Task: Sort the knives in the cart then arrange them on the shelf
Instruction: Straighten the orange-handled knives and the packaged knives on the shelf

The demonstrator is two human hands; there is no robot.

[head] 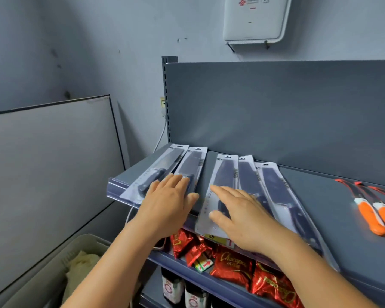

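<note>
Left hand [169, 196] lies flat, fingers straight, on the two left packaged knives [165, 172]; right hand [238, 214], fingers spread, presses the three packaged knives at centre [249, 181]. All rest on the grey shelf [309, 196]. Orange-handled knives [373, 216] lie far right.

Grey shelf [320, 196]; black-handled knives [226, 174]; orange-handled knives [368, 218]; red snack packets [231, 266]

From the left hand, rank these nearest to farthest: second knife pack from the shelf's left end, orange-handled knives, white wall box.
1. Second knife pack, under the left hand.
2. Orange-handled knives, far right on the shelf.
3. White wall box, high on the wall.
</note>
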